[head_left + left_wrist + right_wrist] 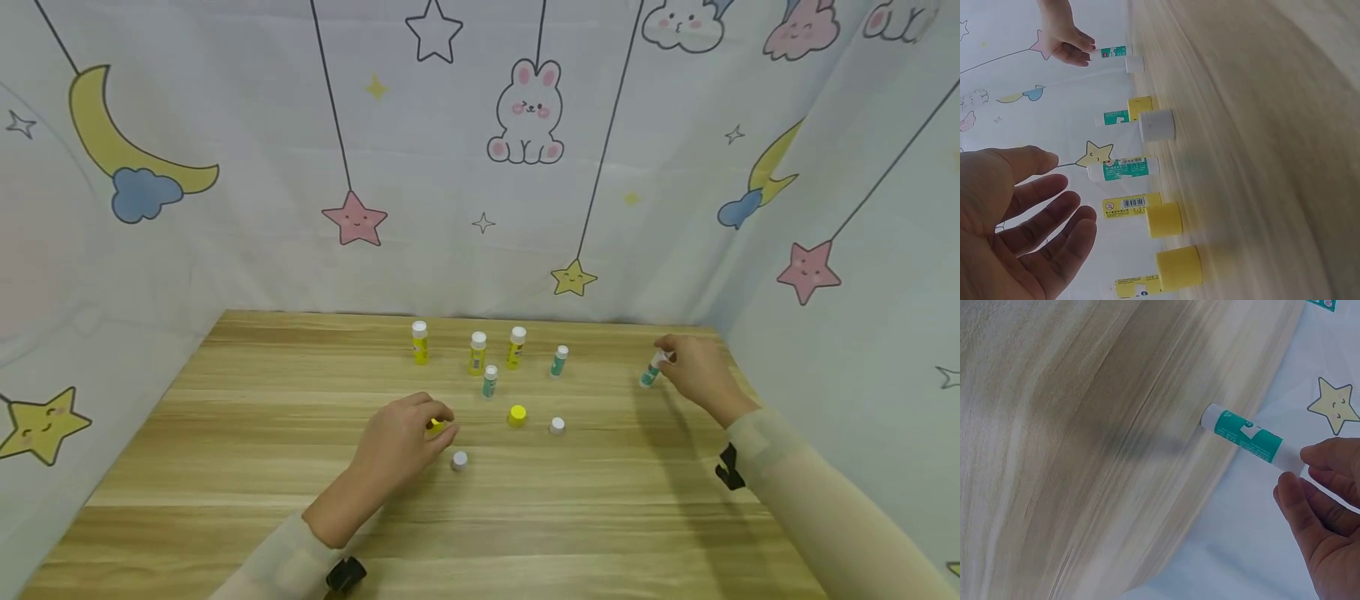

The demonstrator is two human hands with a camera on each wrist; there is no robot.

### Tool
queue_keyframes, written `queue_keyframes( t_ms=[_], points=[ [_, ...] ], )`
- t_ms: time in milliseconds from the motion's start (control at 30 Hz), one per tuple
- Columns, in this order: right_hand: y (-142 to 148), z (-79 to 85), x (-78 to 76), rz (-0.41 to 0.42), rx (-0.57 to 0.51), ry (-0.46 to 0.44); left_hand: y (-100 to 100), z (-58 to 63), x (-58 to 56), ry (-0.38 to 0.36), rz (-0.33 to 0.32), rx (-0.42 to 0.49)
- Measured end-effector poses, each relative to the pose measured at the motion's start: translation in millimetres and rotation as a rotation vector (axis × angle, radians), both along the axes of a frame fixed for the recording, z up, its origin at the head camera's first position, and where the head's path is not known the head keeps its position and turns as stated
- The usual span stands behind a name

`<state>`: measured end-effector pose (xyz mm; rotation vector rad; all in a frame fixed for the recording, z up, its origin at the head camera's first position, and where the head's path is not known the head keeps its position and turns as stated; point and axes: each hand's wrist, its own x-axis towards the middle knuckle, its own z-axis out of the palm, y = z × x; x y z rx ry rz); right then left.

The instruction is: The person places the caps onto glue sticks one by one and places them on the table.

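Observation:
At the table's right side my right hand (697, 371) pinches the white top end of a green-and-white glue stick (1247, 434) between thumb and fingertips. The stick leans slightly; whether its lower end touches the table I cannot tell. My left hand (405, 437) hovers over the middle left with fingers loosely bent and nothing between them. Near it are a white cap (460, 461) and a yellow cap (435, 427), partly hidden by the fingers. The left wrist view shows another yellow cap (1179, 269). A further yellow cap (517, 415) and white cap (557, 426) lie to the right.
Behind the caps, yellow glue sticks (477, 354) with white tops stand upright. Two smaller green-and-white glue sticks (490, 381) stand among them. A printed cloth (480, 250) hangs along the back and sides of the wooden table (525, 525).

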<state>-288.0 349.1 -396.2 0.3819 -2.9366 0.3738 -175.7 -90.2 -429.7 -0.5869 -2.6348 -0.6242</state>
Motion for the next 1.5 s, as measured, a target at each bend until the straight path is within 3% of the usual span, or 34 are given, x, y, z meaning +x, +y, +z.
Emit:
queue_keyframes(
  t_ms=[233, 433, 533, 767, 967, 1233, 1500],
  points=[
    [-0.1, 7.7, 16.9, -0.048, -0.008, 0.065, 6.1, -0.2, -0.6, -0.038, 0.013, 0.028],
    [-12.5, 3.3, 42.2, -0.011, 0.007, 0.203, 12.5, -0.4, -8.2, -0.089, 0.033, 0.038],
    [-22.8, -1.8, 54.8, 0.007, 0.005, 0.219, 17.2, -2.1, -15.5, -0.154, 0.042, 0.082],
    [-55.0, -16.8, 82.2, 0.038, -0.069, 0.154, 27.0, -9.8, -37.5, -0.353, 0.07, 0.255],
    [-73.8, -24.6, 96.1, 0.027, -0.09, 0.111, 35.3, -15.9, -54.3, -0.446, 0.079, 0.352],
    [-90.5, -27.1, 101.8, 0.02, -0.219, -0.041, 43.7, -27.1, -71.8, -0.599, 0.058, 0.536],
    [-102.8, -32.9, 103.0, 0.03, -0.274, -0.081, 53.0, -29.8, -85.9, -0.66, 0.07, 0.555]
  ],
)
